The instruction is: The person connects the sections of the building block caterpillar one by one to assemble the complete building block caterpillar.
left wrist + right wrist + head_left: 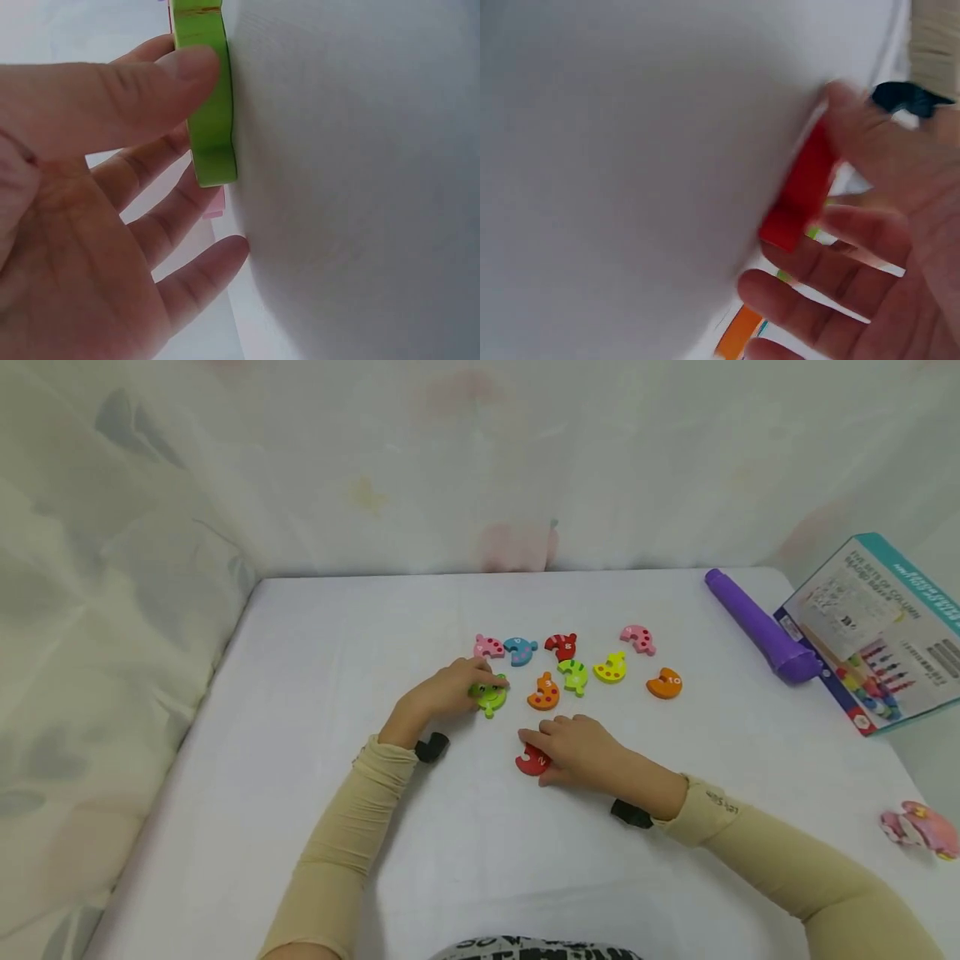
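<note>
My left hand (448, 690) pinches a green animal-face puzzle piece (491, 697) between thumb and fingers, low at the white tabletop. In the left wrist view the thumb lies along the edge of this thick green piece (211, 142), with the other fingers spread behind it. Nearer the person, my right hand (587, 752) grips a curved red puzzle piece (531, 762) marked with a number, partly covered by the fingers. The right wrist view, a little blurred, has the red piece (804, 184) between thumb and fingers, one edge close to the table.
Beyond the hands lie several curved animal pieces, among them a blue one (521, 651), an orange one (546, 692) and a yellow one (611, 668). At the right are a purple microphone-shaped object (761, 625), a printed box (877, 635) and a pink figure (926, 829).
</note>
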